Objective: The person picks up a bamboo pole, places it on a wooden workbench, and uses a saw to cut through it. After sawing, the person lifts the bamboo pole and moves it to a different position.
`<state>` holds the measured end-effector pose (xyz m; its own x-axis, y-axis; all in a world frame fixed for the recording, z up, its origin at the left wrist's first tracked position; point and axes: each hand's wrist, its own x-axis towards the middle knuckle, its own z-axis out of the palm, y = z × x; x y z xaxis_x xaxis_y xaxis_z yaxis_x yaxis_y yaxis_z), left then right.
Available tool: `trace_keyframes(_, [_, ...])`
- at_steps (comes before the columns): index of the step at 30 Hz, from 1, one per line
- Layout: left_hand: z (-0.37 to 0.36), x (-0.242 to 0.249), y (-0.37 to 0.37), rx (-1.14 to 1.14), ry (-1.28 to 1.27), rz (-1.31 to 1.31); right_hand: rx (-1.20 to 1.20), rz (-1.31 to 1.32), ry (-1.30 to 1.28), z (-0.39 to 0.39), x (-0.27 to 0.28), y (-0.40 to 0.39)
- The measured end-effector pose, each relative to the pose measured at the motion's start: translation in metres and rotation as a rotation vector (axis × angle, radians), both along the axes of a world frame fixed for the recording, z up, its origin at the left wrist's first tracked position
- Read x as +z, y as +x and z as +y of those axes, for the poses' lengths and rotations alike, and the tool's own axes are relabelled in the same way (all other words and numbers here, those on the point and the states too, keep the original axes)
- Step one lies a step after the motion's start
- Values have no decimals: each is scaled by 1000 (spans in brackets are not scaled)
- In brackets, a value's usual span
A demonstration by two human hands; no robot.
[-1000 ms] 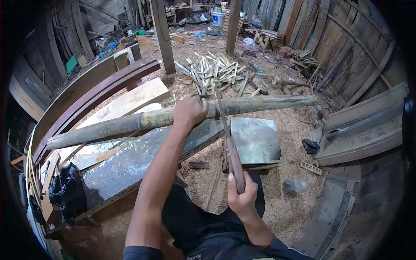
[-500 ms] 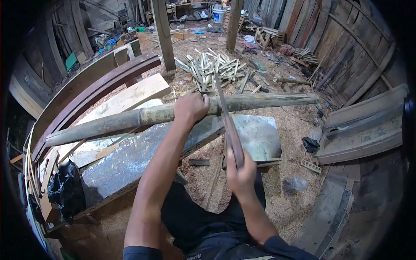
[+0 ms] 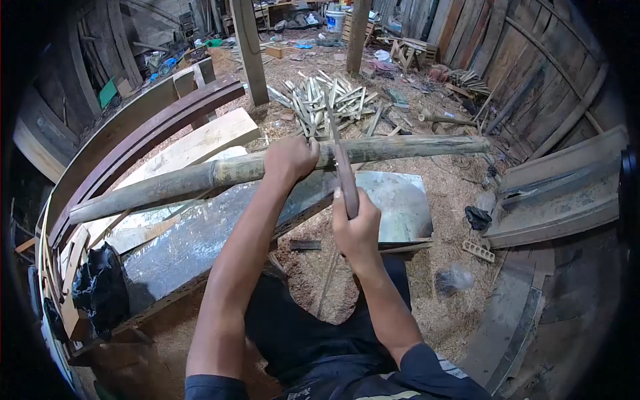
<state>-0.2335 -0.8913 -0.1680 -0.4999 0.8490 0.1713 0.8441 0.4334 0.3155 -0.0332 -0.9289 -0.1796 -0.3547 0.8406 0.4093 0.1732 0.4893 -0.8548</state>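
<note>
A long bamboo pole (image 3: 400, 148) lies across a metal-topped workbench (image 3: 193, 250). Near the pole's middle, my left hand (image 3: 291, 158) is closed over it from above. My right hand (image 3: 357, 220) is wrapped round the brown handle of a saw (image 3: 345, 173), seen nearly edge-on. Its narrow blade crosses the bamboo just right of my left hand and points away from me. The place where blade and bamboo meet is partly hidden by the saw itself.
Split sticks (image 3: 327, 100) lie heaped on the sawdust floor beyond the pole. A wooden post (image 3: 251, 53) rises behind the bench. Curved wooden boards (image 3: 147, 137) stand at the left, near a black plastic bag (image 3: 100, 287). Another curved frame (image 3: 560, 190) is at the right.
My right hand and the saw have moved forward, away from me, and slightly left across the bamboo. My left hand keeps its hold; the pole has barely shifted.
</note>
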Motion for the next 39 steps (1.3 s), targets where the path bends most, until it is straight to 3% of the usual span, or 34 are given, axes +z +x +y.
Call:
trace_keyframes(3, [-1, -2, -1, 2, -38, -21, 35, 109, -125, -23, 10, 33])
trace_keyframes(6, [2, 2, -3, 7, 4, 0, 15, 57, 39, -73, 9, 77])
trace_keyframes(13, [-1, 0, -1, 1, 6, -4, -15, 21, -120, 3, 11, 5])
trace_keyframes(15, [1, 0, -4, -7, -7, -15, 11, 111, -111, -19, 17, 21])
trace_keyframes(19, [0, 1, -2, -11, 15, 10, 69, 37, -100, -82, 9, 88])
trace_keyframes(24, [-3, 7, 3, -1, -12, -34, 0, 78, -80, -1, -1, 6])
trace_keyframes(27, [-3, 3, 4, 12, -27, -24, -10, 74, -121, -2, -1, 7])
trace_keyframes(31, [1, -1, -5, -1, 3, -42, 2, 60, 45, -65, 2, 56])
trace_keyframes(34, [2, -1, -3, 9, -5, -22, -33, 88, -49, -52, 6, 42])
trace_keyframes(37, [1, -3, -4, 9, 0, -25, -18, 106, 20, -11, 0, 6])
trace_keyframes(39, [2, -3, -4, 3, -32, -28, -17, 104, -116, -14, 5, 12])
